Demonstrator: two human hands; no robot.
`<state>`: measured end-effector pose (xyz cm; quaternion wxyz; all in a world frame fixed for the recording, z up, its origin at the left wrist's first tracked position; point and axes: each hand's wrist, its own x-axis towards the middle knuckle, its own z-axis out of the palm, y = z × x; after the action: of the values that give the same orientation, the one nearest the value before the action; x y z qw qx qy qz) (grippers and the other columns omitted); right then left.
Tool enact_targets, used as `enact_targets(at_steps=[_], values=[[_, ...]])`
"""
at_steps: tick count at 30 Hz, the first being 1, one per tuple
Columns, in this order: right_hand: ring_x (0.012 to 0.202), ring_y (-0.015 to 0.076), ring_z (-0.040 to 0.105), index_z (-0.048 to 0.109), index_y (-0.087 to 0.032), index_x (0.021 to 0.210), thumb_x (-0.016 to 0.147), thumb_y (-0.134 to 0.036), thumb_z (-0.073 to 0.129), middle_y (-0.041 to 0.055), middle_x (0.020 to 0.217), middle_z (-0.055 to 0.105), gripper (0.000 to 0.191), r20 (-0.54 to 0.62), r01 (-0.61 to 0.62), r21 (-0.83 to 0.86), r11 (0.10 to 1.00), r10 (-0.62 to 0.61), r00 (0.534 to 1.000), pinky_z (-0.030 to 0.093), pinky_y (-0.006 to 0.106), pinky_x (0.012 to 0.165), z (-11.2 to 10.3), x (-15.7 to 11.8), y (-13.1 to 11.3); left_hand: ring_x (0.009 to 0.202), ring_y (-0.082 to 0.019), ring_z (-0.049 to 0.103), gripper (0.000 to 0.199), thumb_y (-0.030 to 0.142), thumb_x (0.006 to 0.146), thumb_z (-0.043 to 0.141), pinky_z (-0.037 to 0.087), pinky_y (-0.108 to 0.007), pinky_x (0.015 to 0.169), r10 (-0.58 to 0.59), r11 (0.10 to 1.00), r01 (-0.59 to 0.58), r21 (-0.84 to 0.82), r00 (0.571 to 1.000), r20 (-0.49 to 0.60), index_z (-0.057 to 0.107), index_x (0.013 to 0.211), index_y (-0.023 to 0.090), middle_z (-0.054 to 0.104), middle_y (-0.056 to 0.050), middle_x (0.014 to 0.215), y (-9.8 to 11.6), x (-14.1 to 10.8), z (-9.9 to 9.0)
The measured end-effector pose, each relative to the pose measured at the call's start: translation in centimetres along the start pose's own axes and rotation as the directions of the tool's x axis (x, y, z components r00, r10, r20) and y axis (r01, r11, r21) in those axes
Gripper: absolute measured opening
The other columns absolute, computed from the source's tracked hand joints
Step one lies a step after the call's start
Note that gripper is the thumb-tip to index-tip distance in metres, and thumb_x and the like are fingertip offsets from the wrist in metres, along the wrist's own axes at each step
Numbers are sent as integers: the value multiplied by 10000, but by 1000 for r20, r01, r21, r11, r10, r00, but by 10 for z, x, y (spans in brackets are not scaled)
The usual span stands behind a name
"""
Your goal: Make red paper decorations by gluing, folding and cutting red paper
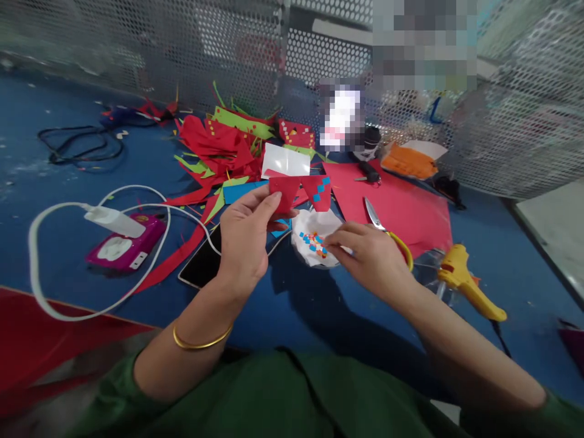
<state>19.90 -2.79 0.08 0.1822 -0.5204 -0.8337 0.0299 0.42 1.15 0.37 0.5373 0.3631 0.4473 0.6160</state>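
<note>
Left grip [244,237]: closed on the near-left end of the red cutout [289,188], thumb on the front face. Cutout is up off the table [269,319], face toward the wearer. End hold probably chosen so the blue squares [320,189] on its right part stay uncovered and unsmudged.

Right grip [378,258]: thumb and fingertips bunched low at the right side of the paper-lined dish [297,244]. Can't tell if a bit is pinched. Dish sits just below the cutout, so reach between the two is short; its rim likely corrals the loose coloured bits [314,243].

Further out: scissors [373,214], blades partly over the red sheet [415,210], yellow handle toward the right forearm, presumably for easy pickup. Glue gun [460,280] lies right of that. Scrap pile [216,146] is back left, out of the hands' way.
</note>
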Motion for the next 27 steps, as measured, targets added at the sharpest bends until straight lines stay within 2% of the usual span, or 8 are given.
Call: enact_targets(at_steps=[4,7,14,20,25,27], values=[[773,165,669,769,-216,927,906,-203,616,47,977,746,154,169,-112,-47,993,119,978,409,280,642,23,32,-3,608,-127,720,103,267,788,728,479,-170,472,5,999,-4,-48,1000,13,717,851,186,760,-2,751,0,-1,1],[802,181,663,774,-212,937,880,-182,606,56,981,753,180,236,-136,-128,982,163,958,364,283,616,31,48,-8,595,-118,714,70,233,804,703,481,-167,468,-6,998,7,-59,1000,20,724,855,188,763,0,744,0,-2,1],[695,180,590,756,-221,919,851,-181,530,59,874,731,240,236,-116,-176,978,156,959,266,300,552,43,57,-7,582,-115,713,78,236,802,701,476,-161,447,-13,999,14,-52,1000,20,732,860,196,766,6,746,-4,0,0],[678,160,568,717,-208,821,823,-200,556,52,837,713,161,236,-80,-176,981,120,964,293,289,567,45,54,-6,575,-117,712,91,239,791,712,484,-161,454,-14,998,16,-68,999,31,731,861,184,761,4,736,-5,0,0],[707,186,592,729,-176,931,839,-218,558,95,887,730,199,216,-83,-203,976,128,968,296,304,581,45,53,-7,564,-117,705,78,235,787,708,487,-168,455,-1,998,3,-66,999,33,729,843,184,755,3,725,-5,0,0],[722,194,602,738,-176,920,844,-223,562,102,912,736,198,220,-79,-195,978,122,968,302,308,592,45,52,-7,558,-116,702,80,236,783,713,484,-167,451,-5,998,7,-63,999,32,732,843,185,754,5,718,-5,0,0]])
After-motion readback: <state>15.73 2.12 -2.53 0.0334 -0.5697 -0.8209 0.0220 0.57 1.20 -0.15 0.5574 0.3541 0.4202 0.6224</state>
